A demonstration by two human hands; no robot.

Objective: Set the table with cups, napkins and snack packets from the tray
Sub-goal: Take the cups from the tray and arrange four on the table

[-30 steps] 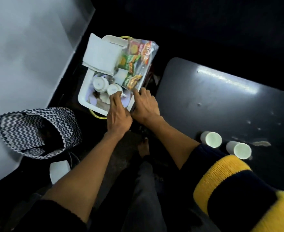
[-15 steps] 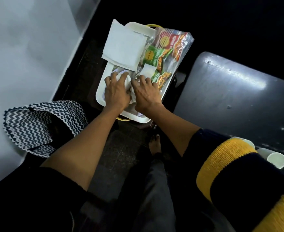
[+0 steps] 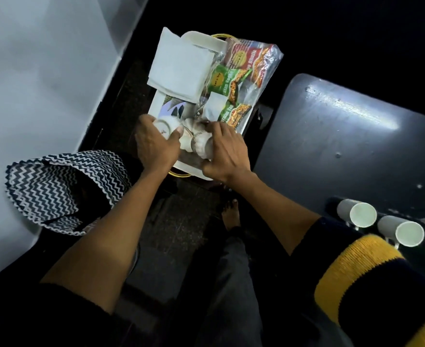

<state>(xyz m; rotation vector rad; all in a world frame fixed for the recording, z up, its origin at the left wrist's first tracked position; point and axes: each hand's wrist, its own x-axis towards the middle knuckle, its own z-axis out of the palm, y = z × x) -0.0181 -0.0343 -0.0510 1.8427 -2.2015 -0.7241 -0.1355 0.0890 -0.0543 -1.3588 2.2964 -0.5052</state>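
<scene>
The left hand is gripping a white cup at the tray's near end, fingers curled around it. The right hand is clasping a ribbed cup just beside it. Napkins and snack packets are lying at the tray's far end.

Head cam, single view, steep downward look.
Worn above the arms, wide-angle, close over the tray; counter at right, floor below.

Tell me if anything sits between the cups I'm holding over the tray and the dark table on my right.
Nothing visible blocks the way. The left hand and right hand each grip a cup over the tray; the table is bare nearest it, two mugs at its near edge.
</scene>
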